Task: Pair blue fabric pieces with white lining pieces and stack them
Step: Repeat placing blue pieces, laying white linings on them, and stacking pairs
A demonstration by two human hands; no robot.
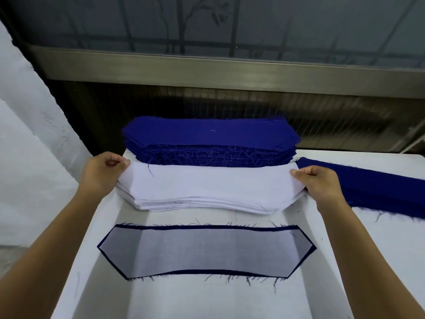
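Note:
A thick stack of blue fabric pieces [210, 140] sits at the far edge of the table. In front of it lies a stack of white lining pieces [207, 187]. My left hand [102, 172] pinches the top white lining piece at its left end, and my right hand [318, 184] pinches the same piece at its right end. Closer to me, a paired piece [207, 250] lies flat: a sheer white lining on top of a blue piece, with only the blue rim showing around it.
The white table [207, 300] runs toward me. A second heap of blue fabric [377, 192] lies at the right, beside my right hand. A metal window ledge [230, 70] and a dark wall stand behind the table.

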